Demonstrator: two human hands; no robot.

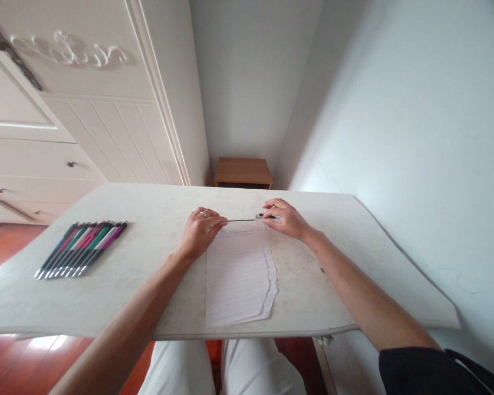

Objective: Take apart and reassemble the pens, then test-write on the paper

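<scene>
My left hand [201, 230], with a ring on one finger, is closed in a pinch on the left end of a thin dark rod [242, 220]. The rod runs level across the top of some lined paper [236, 274] with a ragged right edge and faint writing near its top. At the rod's other end, my right hand [286, 219] has its fingertips closed around a small black and pale piece [260, 215]. Whether that piece and the rod are joined I cannot tell. The fingers hide part of both.
Several pens [80, 249] in mixed colours lie side by side on the left of the white table [160, 302]. A wall [415, 137] borders the table on the right. Pale cabinets [107, 120] stand at the left, and a small wooden stand [243, 170] is beyond the far edge.
</scene>
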